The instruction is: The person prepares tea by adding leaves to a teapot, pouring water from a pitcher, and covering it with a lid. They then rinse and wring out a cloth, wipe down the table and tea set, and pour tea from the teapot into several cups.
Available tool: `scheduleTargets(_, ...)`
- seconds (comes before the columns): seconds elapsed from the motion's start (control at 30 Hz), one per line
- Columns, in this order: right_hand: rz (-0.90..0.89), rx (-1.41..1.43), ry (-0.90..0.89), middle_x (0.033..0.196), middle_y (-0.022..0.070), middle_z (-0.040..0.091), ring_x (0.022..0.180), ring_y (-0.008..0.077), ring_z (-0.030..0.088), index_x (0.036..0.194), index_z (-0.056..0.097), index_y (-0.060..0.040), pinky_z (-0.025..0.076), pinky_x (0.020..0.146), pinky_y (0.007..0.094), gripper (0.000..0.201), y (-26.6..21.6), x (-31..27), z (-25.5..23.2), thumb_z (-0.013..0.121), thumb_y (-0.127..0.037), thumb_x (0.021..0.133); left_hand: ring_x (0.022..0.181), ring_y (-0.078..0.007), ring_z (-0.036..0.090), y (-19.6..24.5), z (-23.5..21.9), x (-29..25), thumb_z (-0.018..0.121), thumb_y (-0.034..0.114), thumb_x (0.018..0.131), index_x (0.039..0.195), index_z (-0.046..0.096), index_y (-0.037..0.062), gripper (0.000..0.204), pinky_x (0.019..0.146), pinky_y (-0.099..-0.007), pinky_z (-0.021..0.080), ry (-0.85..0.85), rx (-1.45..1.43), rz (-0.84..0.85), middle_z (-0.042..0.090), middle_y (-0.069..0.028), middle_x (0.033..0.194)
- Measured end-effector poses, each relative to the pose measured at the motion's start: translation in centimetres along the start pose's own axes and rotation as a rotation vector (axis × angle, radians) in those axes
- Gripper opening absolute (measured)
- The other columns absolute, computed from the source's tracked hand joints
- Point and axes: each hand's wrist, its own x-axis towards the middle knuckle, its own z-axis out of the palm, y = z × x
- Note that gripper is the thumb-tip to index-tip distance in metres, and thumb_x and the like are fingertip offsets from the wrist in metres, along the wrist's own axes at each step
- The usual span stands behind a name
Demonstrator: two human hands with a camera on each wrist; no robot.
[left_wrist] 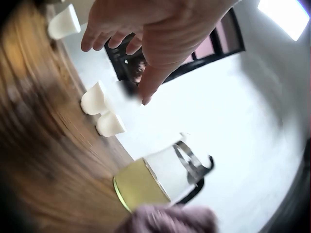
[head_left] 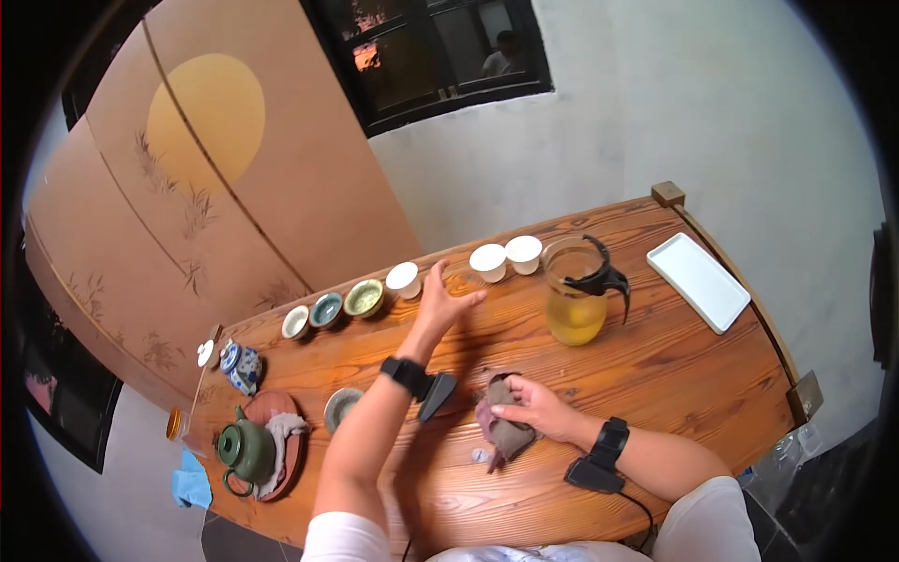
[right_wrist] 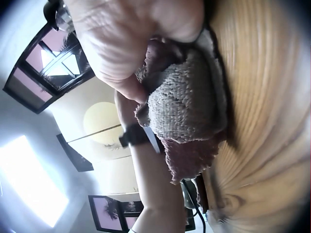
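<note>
My left hand reaches over the far part of the table with its fingers extended, the thumb spread apart and nothing held. A white cup stands just left of its fingers, and a pair of white cups is to its right. In the left wrist view, that hand is above the row of cups. My right hand grips a bunched grey-brown and mauve cloth low over the near table. The right wrist view shows thumb and fingers pinching the towelling cloth, part of it folded from sight.
A glass pitcher of yellow liquid stands right of centre, near a white tray. Small bowls line the far edge. On the left are a green teapot on a round tray and a blue-white jar.
</note>
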Motion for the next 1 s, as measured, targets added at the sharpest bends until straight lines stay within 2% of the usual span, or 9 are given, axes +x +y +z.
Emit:
scheduleTargets(0.13,-0.002,0.111,-0.012,0.096,0.0047,0.057,0.088,0.01,0.054,0.104,0.047,-0.0025,0.044,0.08,0.0239,0.024,-0.5,0.0,-0.4,0.057,-0.012,0.084,0.114,-0.0262,0.041,-2.3,5.0,4.6,0.08,0.024,0.06,0.125,0.028,-0.0047,0.088,0.094,-0.0357,0.037,0.02,0.073,-0.017,0.04,-0.0186,0.122)
scheduleTargets(0.2,0.01,0.145,0.005,0.097,0.0051,0.057,0.088,0.0105,0.054,0.104,0.046,-0.0021,0.043,0.08,0.0241,0.024,-0.9,-0.1,-0.3,0.056,-0.01,0.084,0.113,-0.0239,0.042,-3.6,6.3,5.4,0.08,0.021,0.061,0.126,0.027,-0.0043,0.088,0.094,-0.0334,0.037,-0.058,-0.304,0.008,0.041,-0.0174,0.122)
scheduleTargets(0.37,-0.017,0.17,0.022,0.099,0.0059,0.056,0.09,0.0117,0.054,0.109,0.042,-0.0002,0.043,0.082,0.026,0.031,-0.8,0.0,-0.1,0.056,-0.004,0.082,0.104,-0.0189,0.047,-3.4,6.2,5.8,0.074,0.013,0.066,0.115,0.034,-0.003,0.065,0.088,-0.0277,0.041,-0.008,-0.27,0.017,0.048,-0.014,0.11)
scheduleTargets(0.6,-0.099,0.171,0.013,0.098,0.0084,0.056,0.087,0.015,0.057,0.111,0.038,0.0009,0.046,0.079,0.0283,0.035,-1.6,-0.1,0.3,0.054,-0.002,0.081,0.099,-0.0188,0.051,0.0,3.2,4.1,0.072,0.01,0.065,0.112,0.034,-0.0008,0.062,0.081,-0.0284,0.046,0.028,-0.21,0.115,0.049,-0.0137,0.106)
scheduleTargets(0.7,-0.148,0.14,0.065,0.095,0.0065,0.056,0.086,0.0128,0.056,0.109,0.04,0.0004,0.045,0.077,0.0259,0.031,-1.6,-0.1,0.7,0.054,-0.005,0.082,0.1,-0.0199,0.051,4.4,1.3,3.7,0.072,0.008,0.064,0.112,0.032,0.0007,0.063,0.083,-0.0291,0.046,-0.062,-0.281,0.261,0.047,-0.014,0.105)
scheduleTargets(0.8,-0.211,-0.018,0.12,0.092,0.0047,0.055,0.085,0.0093,0.053,0.107,0.043,-0.0005,0.044,0.075,0.0233,0.026,-0.6,0.2,0.6,0.053,-0.009,0.085,0.102,-0.0242,0.051,9.1,0.4,3.2,0.072,0.007,0.063,0.114,0.037,0.0031,0.062,0.082,-0.035,0.045,-0.025,-0.002,0.471,0.05,-0.0109,0.106)
scheduleTargets(0.83,-0.213,-0.023,0.119,0.092,0.0047,0.055,0.085,0.0093,0.053,0.107,0.043,-0.0005,0.044,0.075,0.0233,0.026,-0.7,0.2,0.6,0.053,-0.009,0.085,0.102,-0.0242,0.051,11.0,0.2,2.7,0.072,0.007,0.063,0.114,0.037,0.0031,0.062,0.082,-0.035,0.045,-0.021,-0.004,0.474,0.05,-0.0109,0.106)
scheduleTargets(0.93,-0.17,0.056,0.131,0.092,0.0036,0.055,0.084,0.0072,0.051,0.104,0.047,0.0001,0.042,0.073,0.0226,0.024,-0.6,0.3,0.5,0.054,-0.014,0.085,0.102,-0.0232,0.05,15.0,0.5,1.5,0.07,0.002,0.062,0.112,0.04,0.0045,0.059,0.085,-0.0329,0.043,-0.047,0.296,0.707,0.052,-0.0095,0.106)
scheduleTargets(1.0,-0.202,-0.014,0.146,0.091,0.0049,0.056,0.081,0.0076,0.05,0.096,0.051,0.0025,0.043,0.071,0.0241,0.023,-0.1,0.4,0.2,0.055,-0.016,0.084,0.103,-0.0268,0.048,16.2,1.2,1.4,0.068,-0.001,0.059,0.11,0.044,0.0052,0.056,0.085,-0.0344,0.041,-0.069,0.564,1.069,0.052,-0.0109,0.107)
